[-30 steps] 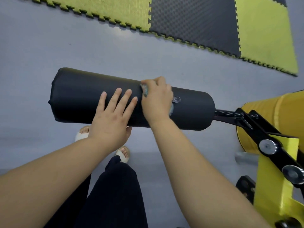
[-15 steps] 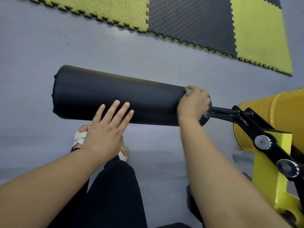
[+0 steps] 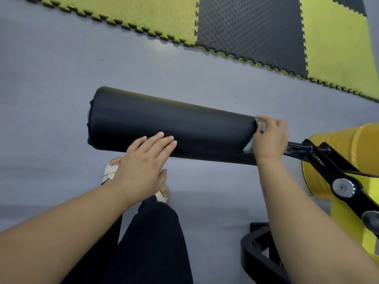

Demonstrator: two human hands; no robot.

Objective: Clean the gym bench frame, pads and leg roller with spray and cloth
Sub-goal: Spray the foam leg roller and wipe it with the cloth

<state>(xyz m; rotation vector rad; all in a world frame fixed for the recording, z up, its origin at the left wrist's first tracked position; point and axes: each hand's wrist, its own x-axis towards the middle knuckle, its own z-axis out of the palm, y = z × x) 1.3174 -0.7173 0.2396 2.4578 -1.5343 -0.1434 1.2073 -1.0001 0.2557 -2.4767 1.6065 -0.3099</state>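
Observation:
The black leg roller (image 3: 174, 126) lies across the middle of the view, its free end to the left. My right hand (image 3: 270, 138) is closed on a small grey-green cloth (image 3: 249, 145) and presses it against the roller's right end, where the black bar (image 3: 297, 146) enters. My left hand (image 3: 141, 162) rests flat on the roller's near side, fingers together and holding nothing. The bar runs into the black bracket (image 3: 336, 173) and yellow frame (image 3: 352, 218) at the right. No spray bottle is in view.
A yellow roller pad (image 3: 344, 144) sits behind the bracket at the right edge. A black base foot (image 3: 256, 249) lies on the grey floor (image 3: 61, 89) at the lower right. Yellow and black foam mats (image 3: 246, 27) cover the far floor. My leg and sandalled foot (image 3: 108, 173) are under the roller.
My right hand has slid the cloth from the middle of the roller to its right end. My left hand has stayed flat on the roller's near side.

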